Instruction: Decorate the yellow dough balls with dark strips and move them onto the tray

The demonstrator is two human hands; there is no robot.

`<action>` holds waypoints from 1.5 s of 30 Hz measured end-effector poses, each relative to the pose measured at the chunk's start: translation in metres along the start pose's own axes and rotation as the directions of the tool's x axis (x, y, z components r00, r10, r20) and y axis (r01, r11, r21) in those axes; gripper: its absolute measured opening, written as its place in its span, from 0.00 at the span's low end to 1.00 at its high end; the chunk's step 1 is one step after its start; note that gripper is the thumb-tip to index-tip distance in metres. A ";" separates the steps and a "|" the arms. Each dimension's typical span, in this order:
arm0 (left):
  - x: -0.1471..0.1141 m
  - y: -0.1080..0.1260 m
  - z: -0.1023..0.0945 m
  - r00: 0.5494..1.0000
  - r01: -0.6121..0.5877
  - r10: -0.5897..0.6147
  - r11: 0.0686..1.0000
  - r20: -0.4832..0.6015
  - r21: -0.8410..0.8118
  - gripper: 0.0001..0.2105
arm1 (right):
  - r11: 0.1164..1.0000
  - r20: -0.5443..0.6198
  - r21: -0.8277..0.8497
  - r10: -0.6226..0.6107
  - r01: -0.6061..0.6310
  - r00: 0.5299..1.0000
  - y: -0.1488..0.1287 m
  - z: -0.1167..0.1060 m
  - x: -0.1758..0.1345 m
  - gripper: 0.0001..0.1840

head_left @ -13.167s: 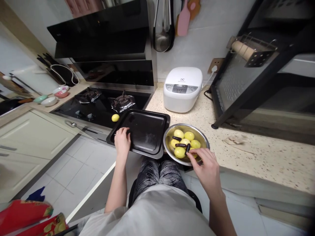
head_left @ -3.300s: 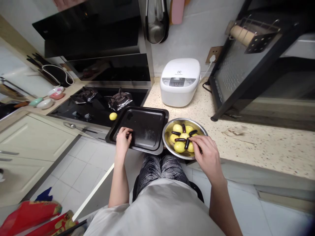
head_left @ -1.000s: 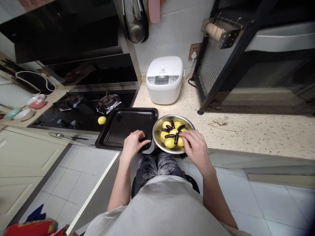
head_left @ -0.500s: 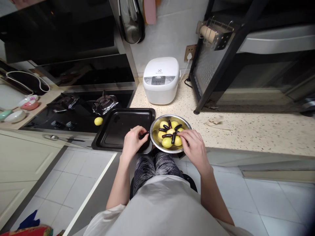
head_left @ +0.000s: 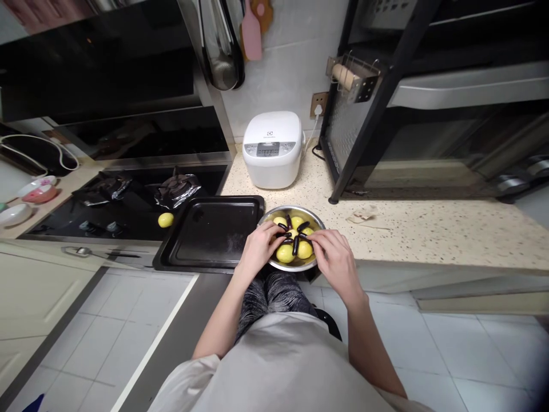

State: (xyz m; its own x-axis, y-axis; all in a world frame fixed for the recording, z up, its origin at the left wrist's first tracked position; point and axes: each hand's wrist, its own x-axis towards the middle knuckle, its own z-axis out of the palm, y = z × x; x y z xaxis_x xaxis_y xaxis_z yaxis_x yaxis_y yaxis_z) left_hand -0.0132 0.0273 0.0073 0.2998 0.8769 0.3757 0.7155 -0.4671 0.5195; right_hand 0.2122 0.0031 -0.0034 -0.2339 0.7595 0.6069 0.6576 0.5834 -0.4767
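A metal bowl (head_left: pixel 316 216) stands at the counter's front edge. Yellow lemons (head_left: pixel 285 253) fill it, with several small dark purple, finger-shaped fruits (head_left: pixel 295 246) lying on top. My left hand (head_left: pixel 259 249) reaches over the bowl's left side, thumb and fingers pinched on one dark fruit among the others. At the right rim, my right hand (head_left: pixel 337 257) has its fingertips closed on the outer end of another dark fruit. The fingers partly cover the contents. Left of the bowl, touching or nearly so, lies a black baking tray (head_left: pixel 210 234).
One loose lemon (head_left: pixel 166 220) rests on the black gas stove (head_left: pixel 137 220), left of the tray. Behind the bowl stands a white rice cooker (head_left: pixel 273 151). A black rack (head_left: pixel 364 114) with an oven is on the right. A small brownish scrap (head_left: pixel 362 217) lies on the speckled counter.
My left hand has moved right from over the tray's edge to the bowl, bringing a dark fruit with it. My right hand stays at the bowl's right side. The view has shifted slightly.
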 end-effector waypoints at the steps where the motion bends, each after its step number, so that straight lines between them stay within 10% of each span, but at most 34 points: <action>1: -0.002 0.000 -0.002 1.000 0.006 -0.006 1.000 -0.015 0.002 0.05 | 1.000 0.000 -0.001 -0.003 0.003 1.000 0.001 0.000 0.000 0.13; 15: -0.051 -0.010 -0.019 0.995 0.022 -0.020 1.000 -0.101 0.014 0.17 | 0.995 0.006 -0.082 0.058 -0.057 0.998 0.018 -0.002 -0.006 0.12; 22: -0.010 -0.011 -0.023 0.983 -0.144 0.134 0.987 0.127 0.074 0.28 | 0.999 0.141 -0.031 0.037 -0.033 0.989 0.021 0.003 0.003 0.20; 30: 0.047 -0.017 -0.025 0.819 -0.227 0.192 0.974 0.541 -0.003 0.34 | 0.997 0.386 -0.038 -0.053 0.074 0.921 0.029 0.003 0.032 0.23; 45: 0.057 -0.024 -0.018 0.787 -0.350 0.294 0.937 0.542 -0.001 0.30 | 0.994 0.502 -0.047 -0.065 0.102 0.862 0.027 -0.002 0.055 0.15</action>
State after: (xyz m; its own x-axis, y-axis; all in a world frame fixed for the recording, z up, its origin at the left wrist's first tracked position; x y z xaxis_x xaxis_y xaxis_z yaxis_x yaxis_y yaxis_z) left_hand -0.0244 0.0864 0.0303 0.7887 0.6140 0.0327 0.5648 -0.7445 0.3560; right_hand 0.2185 0.0601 0.0178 -0.6038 0.7617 0.2352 0.6631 0.6436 -0.3822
